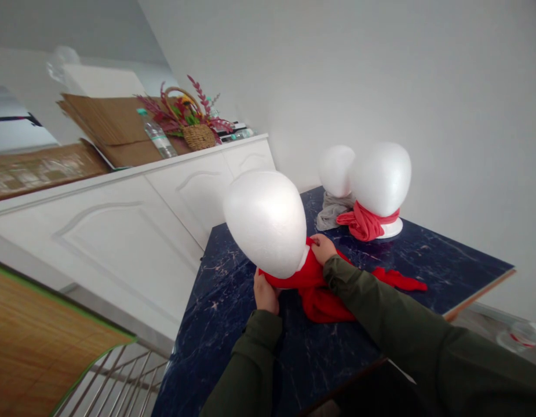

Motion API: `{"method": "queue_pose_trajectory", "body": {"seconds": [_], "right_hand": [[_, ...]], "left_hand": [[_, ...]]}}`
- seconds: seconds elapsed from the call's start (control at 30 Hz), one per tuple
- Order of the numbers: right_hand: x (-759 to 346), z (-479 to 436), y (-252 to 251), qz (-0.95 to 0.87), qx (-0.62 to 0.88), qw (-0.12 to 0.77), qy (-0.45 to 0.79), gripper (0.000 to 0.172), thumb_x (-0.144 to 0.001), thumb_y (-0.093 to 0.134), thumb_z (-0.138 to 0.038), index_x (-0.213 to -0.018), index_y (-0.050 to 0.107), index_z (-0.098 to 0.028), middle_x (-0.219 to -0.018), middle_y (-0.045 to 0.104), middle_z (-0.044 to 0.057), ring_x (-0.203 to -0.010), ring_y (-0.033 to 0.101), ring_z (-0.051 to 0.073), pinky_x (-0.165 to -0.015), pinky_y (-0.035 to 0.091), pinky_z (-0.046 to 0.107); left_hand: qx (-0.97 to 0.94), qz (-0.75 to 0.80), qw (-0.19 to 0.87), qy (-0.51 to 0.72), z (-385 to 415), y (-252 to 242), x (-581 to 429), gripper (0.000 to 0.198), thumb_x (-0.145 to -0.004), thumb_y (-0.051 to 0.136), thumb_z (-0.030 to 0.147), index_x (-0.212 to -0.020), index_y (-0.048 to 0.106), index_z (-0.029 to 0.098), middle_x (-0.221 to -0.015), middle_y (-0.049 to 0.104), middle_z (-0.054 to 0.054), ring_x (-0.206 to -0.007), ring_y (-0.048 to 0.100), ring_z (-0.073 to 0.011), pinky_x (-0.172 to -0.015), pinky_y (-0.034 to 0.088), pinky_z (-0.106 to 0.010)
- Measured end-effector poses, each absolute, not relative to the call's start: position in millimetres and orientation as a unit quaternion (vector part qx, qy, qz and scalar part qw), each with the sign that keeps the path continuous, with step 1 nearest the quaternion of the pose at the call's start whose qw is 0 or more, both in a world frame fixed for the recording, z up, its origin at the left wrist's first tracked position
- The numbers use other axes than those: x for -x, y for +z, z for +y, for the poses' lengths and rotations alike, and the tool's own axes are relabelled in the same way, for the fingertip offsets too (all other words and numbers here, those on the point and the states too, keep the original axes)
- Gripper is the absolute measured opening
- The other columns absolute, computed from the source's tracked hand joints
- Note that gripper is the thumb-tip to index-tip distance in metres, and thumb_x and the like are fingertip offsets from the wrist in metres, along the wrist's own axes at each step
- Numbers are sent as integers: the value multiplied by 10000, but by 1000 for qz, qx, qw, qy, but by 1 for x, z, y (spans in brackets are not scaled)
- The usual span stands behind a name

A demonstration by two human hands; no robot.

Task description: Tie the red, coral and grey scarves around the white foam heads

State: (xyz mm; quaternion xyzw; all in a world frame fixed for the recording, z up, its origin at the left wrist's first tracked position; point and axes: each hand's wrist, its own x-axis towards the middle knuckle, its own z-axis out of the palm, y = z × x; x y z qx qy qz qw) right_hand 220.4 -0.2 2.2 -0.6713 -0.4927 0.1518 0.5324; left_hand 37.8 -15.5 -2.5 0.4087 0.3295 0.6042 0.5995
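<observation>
The red scarf (320, 289) lies wrapped round the neck of the near foam head (265, 223), at the middle of the dark marble table (233, 324), with loose folds pooled at the head's 5 o'clock and a tail trailing off toward 3 o'clock. The left hand (265, 294) is closed on the cloth under the head at about 7 o'clock; the right hand (323, 249) pinches the scarf at the neck, at 4 o'clock. To do this well, I judge both hands should keep the cloth taut and level while the light foam is steadied (it looks easy to tip).

Outward, at 1 o'clock, stand two more foam heads: one (380, 179) with a red scarf (363, 223) tied on, and behind it one (336, 169) with a grey scarf (332, 209). They are well apart and not in the way. Along the wall at 11 o'clock a white cabinet (120, 226) carries a flower basket (193, 124), a water bottle (157, 134) and cardboard (111, 124).
</observation>
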Motion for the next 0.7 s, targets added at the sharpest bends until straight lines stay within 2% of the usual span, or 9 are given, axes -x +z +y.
{"method": "queue_pose_trajectory", "body": {"seconds": [0.1,0.23,0.37,0.53,0.6,0.7], "right_hand": [[-223,4,-1,-485,667,537,174,227,-722,436,-45,-916,534,-112,-712,595,23,-638,565,135,-599,455,222],[-225,4,-5,-496,665,533,164,207,-673,484,3,-805,558,-137,-728,592,13,-699,556,131,-681,437,225],[-229,-1,-4,-484,685,526,140,131,-697,531,-64,-783,571,-156,-739,587,21,-696,543,151,-693,427,264],[-236,-6,3,-515,692,500,77,21,-669,608,-159,-683,610,-175,-884,581,71,-917,486,247,-852,335,377],[-238,-6,4,-555,663,495,84,87,-662,577,-110,-668,630,-178,-883,588,66,-918,488,242,-863,328,359],[-237,-1,2,-585,627,497,131,189,-627,539,-50,-670,653,-194,-783,614,31,-815,534,205,-801,383,294]], "left_hand": [[-400,314,630,587,-19,1,-40,353,-721,469,297,-1040,534,160,-867,636,-58,-731,594,-166,-589,484,-268],[-401,319,641,572,-21,5,-39,360,-710,489,284,-1047,533,167,-910,630,-63,-729,593,-160,-578,479,-254],[-420,323,632,566,-23,4,-38,363,-709,485,289,-1045,529,160,-862,635,-48,-686,584,-145,-555,470,-238],[-419,315,637,565,-25,4,-40,337,-710,479,309,-1001,547,153,-836,635,-37,-632,574,-129,-537,460,-232],[-418,308,644,561,-25,6,-40,330,-716,479,312,-994,551,148,-827,634,-37,-628,572,-126,-532,457,-229],[-404,316,649,562,-26,8,-39,323,-718,488,325,-978,559,146,-778,633,-29,-609,568,-125,-517,452,-226]]}}
